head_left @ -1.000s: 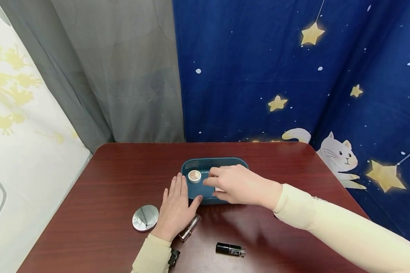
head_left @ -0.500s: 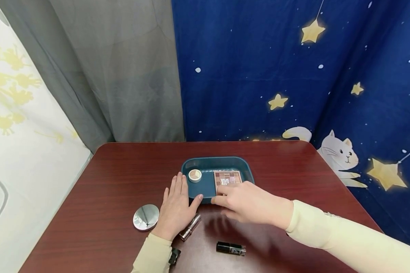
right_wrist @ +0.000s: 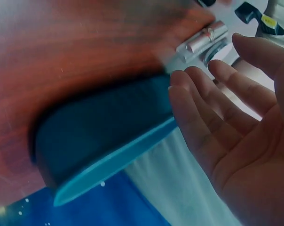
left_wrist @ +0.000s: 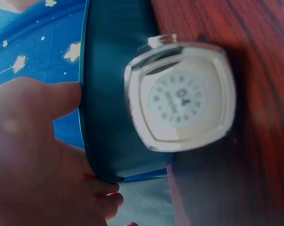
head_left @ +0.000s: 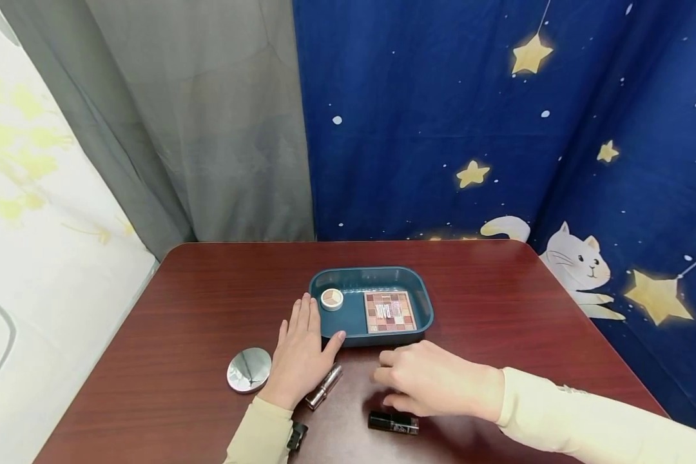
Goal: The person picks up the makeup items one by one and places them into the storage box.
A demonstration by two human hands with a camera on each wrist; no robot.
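Note:
My left hand (head_left: 301, 357) lies with straight fingers at the left end of a dark teal tray (head_left: 348, 323), thumb at its front rim. In the tray sit a small round makeup pot (head_left: 332, 299) with three shades and a square eyeshadow palette (head_left: 390, 312). My right hand (head_left: 432, 380) hovers in front of the tray, just above a black lipstick tube (head_left: 391, 423), its fingers loosely bent and holding nothing; the right wrist view shows the palm bare. A shiny metallic lipstick (head_left: 323, 388) lies beside the left hand, its base marked 04 (left_wrist: 179, 99) in the left wrist view.
A round mirror-topped compact (head_left: 249, 370) lies left of my left hand. The reddish-brown table (head_left: 209, 290) ends at a far edge before grey (head_left: 220, 129) and blue star-patterned curtains (head_left: 406, 142).
My right hand has drawn back out of the tray toward me and rightward, down near the black lipstick tube, uncovering the eyeshadow palette. The left hand has stayed in place.

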